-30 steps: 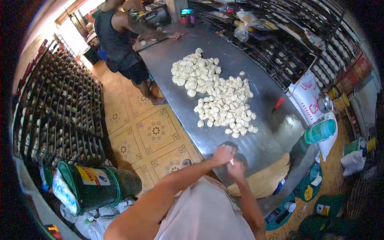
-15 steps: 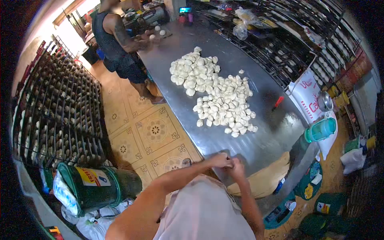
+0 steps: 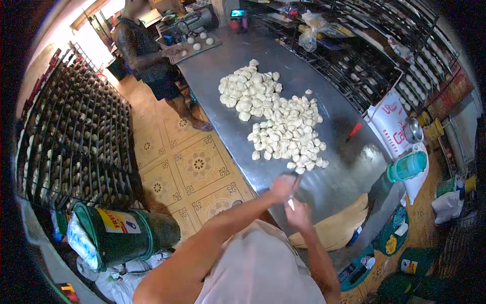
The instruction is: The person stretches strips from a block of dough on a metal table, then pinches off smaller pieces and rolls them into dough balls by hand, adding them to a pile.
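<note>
My left hand (image 3: 283,188) is over the near edge of the metal table (image 3: 339,182), its fingers closed and smeared by motion. A narrow dark thing shows beside its fingertips; I cannot make out what it is. Just below and to the right, my right hand (image 3: 299,216) is closed on a small white thing (image 3: 291,204). Beyond both hands lies a large heap of pale dough pieces (image 3: 288,126). A flat tan piece (image 3: 336,223), dough or cloth, lies on the table's near right corner.
A co-worker (image 3: 144,55) stands at the far left, hands at a tray (image 3: 202,48) with several white balls. A red-handled tool (image 3: 354,130), a printed sack (image 3: 387,121) and a turquoise container (image 3: 407,166) are at right. Loaded racks (image 3: 76,131) and green bins (image 3: 119,230) are at left.
My hands have moved apart, the left one forward over the table. The white thing and the dark thing now show. The co-worker has straightened, and a tray shows at the table's far end.
</note>
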`<state>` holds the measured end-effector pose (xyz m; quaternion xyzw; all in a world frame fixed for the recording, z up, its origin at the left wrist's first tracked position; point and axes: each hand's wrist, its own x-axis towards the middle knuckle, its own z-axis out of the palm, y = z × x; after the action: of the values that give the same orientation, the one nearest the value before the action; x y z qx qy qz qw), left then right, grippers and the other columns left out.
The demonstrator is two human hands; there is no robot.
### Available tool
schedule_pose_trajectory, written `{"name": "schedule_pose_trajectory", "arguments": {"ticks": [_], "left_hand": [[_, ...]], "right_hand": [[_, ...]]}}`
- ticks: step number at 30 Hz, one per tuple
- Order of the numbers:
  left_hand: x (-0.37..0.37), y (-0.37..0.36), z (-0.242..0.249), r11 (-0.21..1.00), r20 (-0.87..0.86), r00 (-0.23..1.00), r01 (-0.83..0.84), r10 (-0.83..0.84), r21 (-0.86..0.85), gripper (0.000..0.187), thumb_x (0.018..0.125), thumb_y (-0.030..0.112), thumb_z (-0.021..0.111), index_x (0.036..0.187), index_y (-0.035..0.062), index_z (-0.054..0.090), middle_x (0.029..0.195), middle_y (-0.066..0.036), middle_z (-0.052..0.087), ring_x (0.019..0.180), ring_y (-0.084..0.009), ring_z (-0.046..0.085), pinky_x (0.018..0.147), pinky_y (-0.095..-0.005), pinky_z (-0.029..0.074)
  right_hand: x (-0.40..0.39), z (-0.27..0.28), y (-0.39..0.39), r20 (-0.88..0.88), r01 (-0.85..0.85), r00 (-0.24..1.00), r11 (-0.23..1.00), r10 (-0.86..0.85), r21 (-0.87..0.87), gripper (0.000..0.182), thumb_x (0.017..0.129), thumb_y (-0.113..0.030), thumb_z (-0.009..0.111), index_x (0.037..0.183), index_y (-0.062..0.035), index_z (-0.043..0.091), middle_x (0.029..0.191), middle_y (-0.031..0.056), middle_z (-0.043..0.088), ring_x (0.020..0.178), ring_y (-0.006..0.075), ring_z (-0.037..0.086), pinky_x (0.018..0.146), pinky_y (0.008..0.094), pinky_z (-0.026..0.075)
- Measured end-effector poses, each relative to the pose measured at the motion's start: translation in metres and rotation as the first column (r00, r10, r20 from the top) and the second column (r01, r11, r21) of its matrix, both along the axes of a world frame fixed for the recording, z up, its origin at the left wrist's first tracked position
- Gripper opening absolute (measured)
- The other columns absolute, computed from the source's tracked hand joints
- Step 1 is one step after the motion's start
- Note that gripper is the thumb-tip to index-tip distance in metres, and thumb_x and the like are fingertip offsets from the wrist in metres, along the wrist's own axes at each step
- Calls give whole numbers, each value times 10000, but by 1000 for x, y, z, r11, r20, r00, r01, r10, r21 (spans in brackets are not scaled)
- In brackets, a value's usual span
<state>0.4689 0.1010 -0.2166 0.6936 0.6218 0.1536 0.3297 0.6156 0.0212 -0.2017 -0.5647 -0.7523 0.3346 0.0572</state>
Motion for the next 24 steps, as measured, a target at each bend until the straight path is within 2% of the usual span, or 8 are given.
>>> {"name": "schedule_pose_trajectory", "arguments": {"ticks": [2, 6, 8, 10, 13, 15, 19, 24], "left_hand": [[-7, 32, -29, 957, 139, 972, -215, 190, 197, 392, 979, 364, 602, 1075, -13, 648, 1087, -253, 674, 918, -421, 660, 797, -513, 524], [-12, 33, 36, 807, 276, 961, -172, 11, 566, 446, 934, 343, 665, 1169, -32, 611, 1169, -275, 641, 975, -400, 663, 822, -493, 522], [-22, 15, 31, 964, 315, 919, 183, -237, 191, 459, 895, 325, 702, 1154, -47, 633, 1130, -289, 650, 999, -395, 664, 842, -483, 523], [-14, -12, 1, 809, 382, 824, 529, -418, -255, 434, 885, 360, 691, 1056, -39, 669, 1010, -273, 686, 936, -426, 669, 835, -492, 525], [-6, -45, -57, 899, 188, 907, 407, -377, -160, 370, 910, 351, 606, 907, -9, 691, 882, -272, 692, 846, -440, 680, 750, -530, 532], [9, -51, -81, 992, 120, 987, 113, -106, -52, 405, 941, 382, 552, 889, 6, 694, 892, -264, 696, 840, -432, 684, 742, -543, 537], [10, -46, 0, 1000, 25, 1000, 18, -18, 7, 455, 998, 390, 481, 901, 11, 713, 921, -262, 698, 864, -456, 676, 784, -557, 534], [0, -34, -8, 991, -12, 998, -58, 60, 121, 508, 1023, 439, 445, 911, 25, 717, 928, -260, 697, 878, -465, 677, 801, -559, 536]], "right_hand": [[-22, 59, -2, -159, 18, 987, 994, -1, 104, 448, 896, -241, 675, 1276, -47, 540, 971, 278, 682, 874, 510, 651, 757, 565, 512], [9, 31, 28, -396, 330, 877, 940, -271, 89, 387, 882, -209, 695, 1197, -43, 545, 948, 255, 686, 900, 498, 656, 782, 558, 505], [13, -7, 24, -459, 460, 794, 888, -398, 26, 363, 876, -198, 703, 1166, -43, 547, 938, 245, 687, 912, 492, 658, 793, 557, 501], [16, -32, 9, -332, 231, 926, 964, -177, 129, 369, 860, -178, 719, 1149, -35, 542, 939, 239, 688, 916, 487, 661, 785, 548, 507], [20, -52, 0, -240, 81, 970, 985, -42, 152, 461, 863, -187, 708, 1241, -19, 503, 1034, 256, 666, 972, 478, 653, 823, 549, 506], [24, -59, -4, -205, 29, 979, 989, 1, 146, 644, 887, -225, 667, 1441, 3, 433, 1222, 296, 624, 1081, 463, 634, 905, 559, 498], [-5, -21, 13, 21, 127, 992, 992, -127, 10, 676, 877, -290, 677, 1458, -36, 443, 1129, 302, 659, 979, 480, 663, 848, 570, 520], [-15, -8, 10, -122, 189, 978, 968, -170, 164, 389, 864, -244, 687, 1167, -39, 551, 972, 276, 684, 906, 483, 670, 737, 571, 515]]}}
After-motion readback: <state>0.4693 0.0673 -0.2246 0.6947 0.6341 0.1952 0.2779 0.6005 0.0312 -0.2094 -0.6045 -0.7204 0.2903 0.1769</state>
